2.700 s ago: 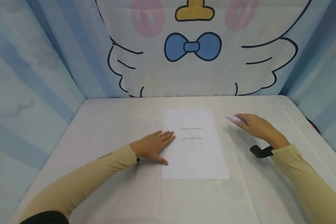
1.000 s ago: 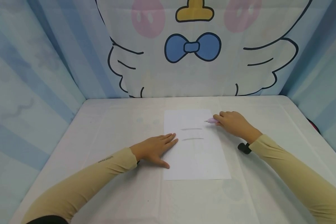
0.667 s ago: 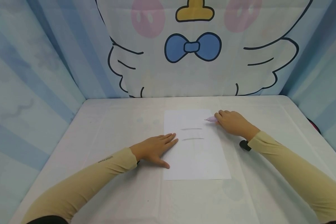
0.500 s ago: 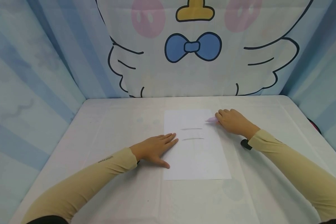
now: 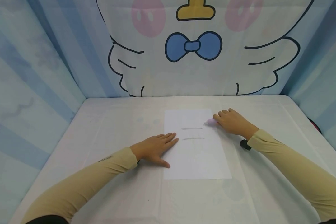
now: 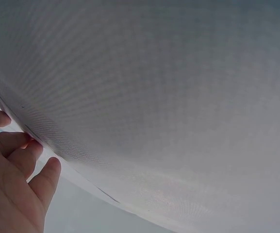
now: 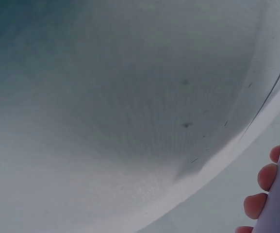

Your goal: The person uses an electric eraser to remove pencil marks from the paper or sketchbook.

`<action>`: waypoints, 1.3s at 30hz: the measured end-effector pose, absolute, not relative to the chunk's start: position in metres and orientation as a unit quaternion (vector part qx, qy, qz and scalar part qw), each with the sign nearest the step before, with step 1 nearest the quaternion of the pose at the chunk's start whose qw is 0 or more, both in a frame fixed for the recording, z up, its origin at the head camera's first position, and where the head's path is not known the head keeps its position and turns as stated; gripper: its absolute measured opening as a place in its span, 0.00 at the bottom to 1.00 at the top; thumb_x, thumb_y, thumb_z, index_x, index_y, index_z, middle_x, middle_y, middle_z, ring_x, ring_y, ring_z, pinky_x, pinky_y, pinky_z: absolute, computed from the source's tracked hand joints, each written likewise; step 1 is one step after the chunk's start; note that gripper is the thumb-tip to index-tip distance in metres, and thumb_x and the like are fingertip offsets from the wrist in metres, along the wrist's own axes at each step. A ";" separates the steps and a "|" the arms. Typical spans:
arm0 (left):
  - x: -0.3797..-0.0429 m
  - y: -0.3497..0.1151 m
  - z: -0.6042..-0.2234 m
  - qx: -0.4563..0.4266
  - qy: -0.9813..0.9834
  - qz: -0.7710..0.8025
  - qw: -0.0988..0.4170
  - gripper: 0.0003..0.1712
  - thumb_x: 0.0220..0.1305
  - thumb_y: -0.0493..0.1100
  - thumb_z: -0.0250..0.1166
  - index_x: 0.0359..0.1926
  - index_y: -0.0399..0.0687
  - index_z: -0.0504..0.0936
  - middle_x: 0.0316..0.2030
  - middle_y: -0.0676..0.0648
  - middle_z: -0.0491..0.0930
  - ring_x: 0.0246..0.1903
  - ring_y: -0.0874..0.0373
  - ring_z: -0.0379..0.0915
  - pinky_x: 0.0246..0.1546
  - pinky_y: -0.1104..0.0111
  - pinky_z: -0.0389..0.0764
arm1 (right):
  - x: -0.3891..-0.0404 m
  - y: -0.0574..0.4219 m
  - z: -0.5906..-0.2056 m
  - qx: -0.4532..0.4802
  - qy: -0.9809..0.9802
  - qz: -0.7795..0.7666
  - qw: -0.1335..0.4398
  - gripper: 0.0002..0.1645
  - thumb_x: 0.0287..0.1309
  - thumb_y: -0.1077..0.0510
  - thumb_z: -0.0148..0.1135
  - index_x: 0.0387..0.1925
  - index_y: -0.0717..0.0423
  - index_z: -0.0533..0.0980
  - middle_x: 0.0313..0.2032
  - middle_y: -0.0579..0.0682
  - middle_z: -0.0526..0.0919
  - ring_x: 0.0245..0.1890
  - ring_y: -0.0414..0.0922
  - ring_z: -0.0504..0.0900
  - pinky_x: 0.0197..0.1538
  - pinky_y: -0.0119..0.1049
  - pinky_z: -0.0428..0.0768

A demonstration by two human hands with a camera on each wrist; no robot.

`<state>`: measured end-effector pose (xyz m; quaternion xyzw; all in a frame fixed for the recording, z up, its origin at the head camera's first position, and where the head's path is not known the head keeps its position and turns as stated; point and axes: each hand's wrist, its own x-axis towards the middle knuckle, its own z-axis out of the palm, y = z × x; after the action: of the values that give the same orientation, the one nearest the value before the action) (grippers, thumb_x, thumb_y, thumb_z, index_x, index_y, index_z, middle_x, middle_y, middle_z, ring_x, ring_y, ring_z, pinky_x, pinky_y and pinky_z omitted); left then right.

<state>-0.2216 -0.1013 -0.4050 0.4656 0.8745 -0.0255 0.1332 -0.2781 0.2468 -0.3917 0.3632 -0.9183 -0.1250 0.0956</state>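
Observation:
A white sheet of paper [image 5: 197, 165] lies on the table, with two short grey lines [image 5: 192, 128] across its upper half. My left hand [image 5: 155, 150] rests spread on the sheet's left edge, fingers straight; part of it also shows in the left wrist view [image 6: 13, 179]. Above the sheet's upper right edge, my right hand [image 5: 232, 123] grips a thick pale-purple pen-shaped tool [image 5: 211, 121] with a thin tip. That tip points left, just beyond the upper line's right end; I cannot tell whether it touches the paper. In the right wrist view, fingertips [image 7: 256, 206] curl round the tool's body.
A pale cloth covers the table [image 5: 114, 124]. Behind it hangs a curtain [image 5: 190, 74] with a cartoon print and a blue bow tie. Blue-and-white curtains [image 5: 25, 93] close off both sides.
My right hand has carried the pen-shaped tool left from beside the sheet to over its right edge. Lately the tip has dipped slightly nearer the upper line. My left hand has shifted slightly rightward.

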 end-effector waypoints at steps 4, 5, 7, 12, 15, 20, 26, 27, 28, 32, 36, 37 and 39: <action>-0.221 -0.101 -0.404 0.466 0.875 -0.025 0.132 0.59 0.53 0.74 0.56 0.74 0.47 0.44 0.75 0.44 0.41 0.74 0.51 0.39 0.72 0.58 0.51 | -0.278 0.246 -0.392 0.383 -0.910 -0.125 0.097 0.11 0.58 0.57 0.62 0.36 0.60 0.71 0.28 0.54 0.78 0.27 0.48 0.77 0.33 0.43 0.77; -0.221 -0.101 -0.404 0.466 0.875 -0.026 0.133 0.59 0.53 0.74 0.56 0.74 0.47 0.44 0.75 0.44 0.41 0.74 0.51 0.39 0.72 0.58 0.51 | -0.277 0.245 -0.392 0.388 -0.908 -0.124 0.096 0.11 0.58 0.57 0.62 0.35 0.61 0.71 0.28 0.54 0.78 0.26 0.48 0.76 0.32 0.42 0.76; -0.222 -0.101 -0.405 0.466 0.875 -0.028 0.133 0.59 0.53 0.74 0.56 0.74 0.47 0.43 0.75 0.44 0.40 0.74 0.51 0.38 0.72 0.58 0.51 | -0.277 0.244 -0.392 0.393 -0.905 -0.130 0.094 0.12 0.58 0.57 0.62 0.35 0.61 0.71 0.27 0.53 0.78 0.25 0.46 0.75 0.30 0.40 0.75; -0.223 -0.102 -0.407 0.469 0.873 -0.028 0.130 0.60 0.53 0.75 0.56 0.74 0.46 0.44 0.75 0.43 0.41 0.74 0.51 0.38 0.72 0.58 0.51 | -0.277 0.244 -0.394 0.406 -0.896 -0.147 0.106 0.12 0.57 0.55 0.61 0.34 0.61 0.71 0.23 0.51 0.74 0.21 0.44 0.71 0.27 0.37 0.73; -0.223 -0.102 -0.408 0.471 0.872 -0.026 0.130 0.60 0.53 0.75 0.56 0.74 0.46 0.44 0.75 0.43 0.41 0.74 0.51 0.38 0.72 0.58 0.51 | -0.278 0.245 -0.395 0.422 -0.885 -0.155 0.123 0.12 0.56 0.56 0.61 0.33 0.60 0.70 0.21 0.50 0.72 0.19 0.43 0.69 0.24 0.37 0.72; -0.223 -0.102 -0.409 0.472 0.872 -0.025 0.129 0.60 0.53 0.75 0.56 0.74 0.46 0.43 0.75 0.43 0.40 0.74 0.51 0.38 0.72 0.58 0.51 | -0.280 0.246 -0.396 0.438 -0.876 -0.146 0.137 0.10 0.52 0.58 0.62 0.31 0.58 0.70 0.19 0.49 0.71 0.18 0.43 0.68 0.23 0.36 0.69; -0.223 -0.102 -0.408 0.472 0.872 -0.032 0.125 0.60 0.53 0.75 0.55 0.74 0.46 0.43 0.75 0.43 0.40 0.74 0.51 0.38 0.72 0.58 0.51 | -0.279 0.245 -0.395 0.433 -0.881 -0.146 0.127 0.11 0.53 0.57 0.62 0.31 0.59 0.70 0.19 0.49 0.71 0.18 0.43 0.68 0.24 0.36 0.70; -0.223 -0.102 -0.407 0.472 0.872 -0.030 0.126 0.60 0.53 0.75 0.55 0.74 0.46 0.43 0.75 0.43 0.41 0.74 0.51 0.38 0.72 0.58 0.51 | -0.280 0.245 -0.395 0.431 -0.882 -0.148 0.124 0.11 0.53 0.57 0.62 0.31 0.59 0.70 0.19 0.49 0.71 0.18 0.43 0.69 0.24 0.36 0.71; -0.223 -0.102 -0.407 0.472 0.872 -0.028 0.127 0.60 0.53 0.75 0.56 0.74 0.46 0.44 0.74 0.43 0.41 0.74 0.51 0.39 0.72 0.58 0.51 | -0.280 0.245 -0.395 0.429 -0.883 -0.150 0.121 0.11 0.53 0.57 0.62 0.32 0.59 0.70 0.20 0.49 0.71 0.19 0.44 0.69 0.24 0.36 0.71; -0.222 -0.101 -0.404 0.471 0.872 -0.027 0.130 0.60 0.53 0.74 0.56 0.74 0.45 0.44 0.74 0.42 0.41 0.74 0.50 0.39 0.72 0.57 0.51 | -0.281 0.246 -0.394 0.426 -0.884 -0.157 0.112 0.11 0.53 0.56 0.62 0.32 0.59 0.70 0.20 0.49 0.72 0.19 0.44 0.69 0.24 0.36 0.72; -0.221 -0.102 -0.402 0.473 0.871 -0.026 0.128 0.60 0.53 0.74 0.56 0.74 0.44 0.45 0.74 0.42 0.42 0.74 0.49 0.39 0.72 0.57 0.52 | -0.280 0.245 -0.393 0.430 -0.883 -0.152 0.111 0.11 0.52 0.57 0.62 0.32 0.58 0.70 0.19 0.49 0.72 0.18 0.44 0.70 0.23 0.36 0.71; -0.221 -0.102 -0.402 0.473 0.871 -0.024 0.129 0.60 0.53 0.74 0.57 0.74 0.44 0.45 0.74 0.41 0.42 0.74 0.49 0.39 0.72 0.56 0.52 | -0.280 0.245 -0.393 0.430 -0.884 -0.149 0.110 0.11 0.52 0.57 0.62 0.32 0.58 0.71 0.19 0.49 0.72 0.18 0.44 0.70 0.23 0.36 0.71; -0.220 -0.102 -0.401 0.473 0.871 -0.020 0.132 0.59 0.53 0.73 0.57 0.74 0.44 0.45 0.74 0.41 0.42 0.74 0.49 0.39 0.72 0.56 0.52 | -0.279 0.244 -0.392 0.430 -0.885 -0.141 0.105 0.10 0.52 0.58 0.62 0.32 0.58 0.71 0.19 0.49 0.72 0.18 0.44 0.70 0.24 0.35 0.71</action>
<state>-0.2205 -0.1017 -0.4015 0.4727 0.8711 -0.0195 0.1317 -0.2786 0.2442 -0.3924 0.4303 -0.8854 -0.1406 0.1050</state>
